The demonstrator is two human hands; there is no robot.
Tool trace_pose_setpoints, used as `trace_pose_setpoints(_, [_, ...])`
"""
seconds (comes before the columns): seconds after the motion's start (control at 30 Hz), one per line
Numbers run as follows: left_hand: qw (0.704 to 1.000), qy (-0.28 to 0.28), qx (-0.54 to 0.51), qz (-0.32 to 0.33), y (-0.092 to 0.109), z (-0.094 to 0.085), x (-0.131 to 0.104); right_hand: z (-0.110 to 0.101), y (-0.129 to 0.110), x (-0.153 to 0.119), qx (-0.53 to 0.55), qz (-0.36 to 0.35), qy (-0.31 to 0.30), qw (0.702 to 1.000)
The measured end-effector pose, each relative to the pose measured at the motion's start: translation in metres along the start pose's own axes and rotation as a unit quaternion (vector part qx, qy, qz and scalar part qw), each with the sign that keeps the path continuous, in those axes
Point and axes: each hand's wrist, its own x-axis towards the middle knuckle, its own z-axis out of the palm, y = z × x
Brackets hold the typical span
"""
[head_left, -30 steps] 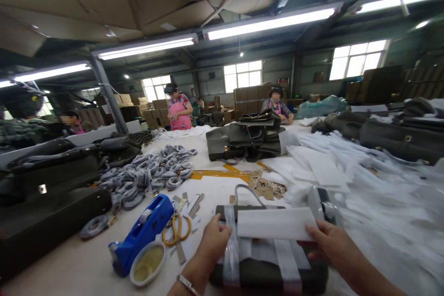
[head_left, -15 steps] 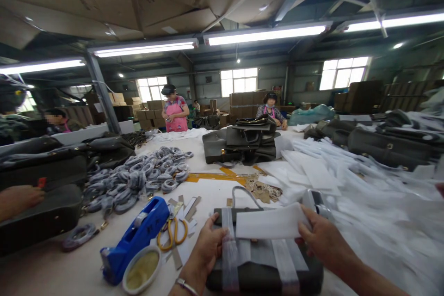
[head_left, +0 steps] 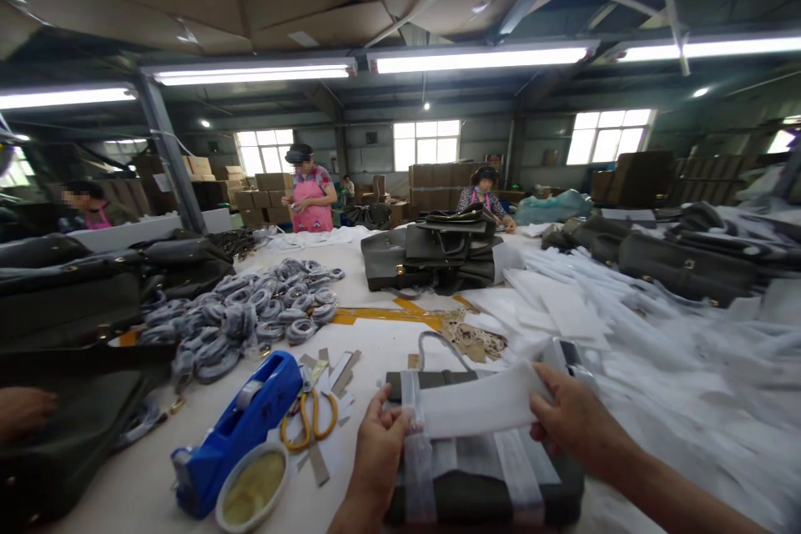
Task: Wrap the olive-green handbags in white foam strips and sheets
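A dark handbag point(head_left: 476, 509) lies in front of me, with two straps wrapped in clear film down its front. My right hand point(head_left: 566, 413) pinches the right end of a white foam strip point(head_left: 479, 405) that stretches across the top of the bag. The strip's left end meets the wrapped left strap point(head_left: 418, 476). At that strap, my left hand point(head_left: 381, 446) is closed with thumb and fingers on its edge. Whether those fingers also grip the strip is hidden. The grey wrapped handle point(head_left: 441, 338) stands up behind the flap.
Left of the bag are yellow-handled scissors point(head_left: 306, 425), a blue tape dispenser point(head_left: 241, 434) and a white bowl point(head_left: 254, 488). Wrapped straps point(head_left: 250, 309) lie heaped behind. White foam sheets point(head_left: 657, 384) cover the right side. A co-worker's hand point(head_left: 25, 413) rests on a bag at far left.
The foam strip has moved left, its left end now at the left strap. My right hand shifted slightly left with it. The co-worker's hand and a bag at left moved.
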Motion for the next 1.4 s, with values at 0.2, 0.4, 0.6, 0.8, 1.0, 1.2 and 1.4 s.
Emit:
trace_pose_setpoints(0.2, [1.000,-0.003,-0.004,0.008,-0.003,0.000,0.000,-0.006,-0.022,0.003,-0.055,-0.005,-0.012,0.998])
trace_pose_setpoints(0.4, [1.000,-0.001,-0.014,0.011,-0.002,0.000,0.000,0.009,-0.007,0.015,0.093,0.020,-0.012,0.995])
trace_pose_setpoints(0.6, [0.999,0.006,0.019,0.027,-0.001,0.000,-0.004,0.034,0.037,0.011,0.234,0.134,-0.013,0.963])
trace_pose_setpoints(0.8, [0.981,0.089,0.141,0.103,0.005,-0.002,-0.013,0.041,0.068,0.008,0.281,0.165,-0.043,0.944])
trace_pose_setpoints(1.0, [0.963,0.072,0.241,0.099,0.010,-0.023,-0.003,0.038,0.063,0.012,0.179,0.146,-0.038,0.972])
trace_pose_setpoints(1.2, [0.962,0.049,0.259,0.067,0.005,-0.026,0.002,0.051,0.060,0.018,0.171,0.125,-0.044,0.976])
trace_pose_setpoints(1.4, [0.948,0.056,0.301,0.084,0.007,-0.023,-0.002,0.060,0.055,0.020,0.140,0.094,-0.055,0.984])
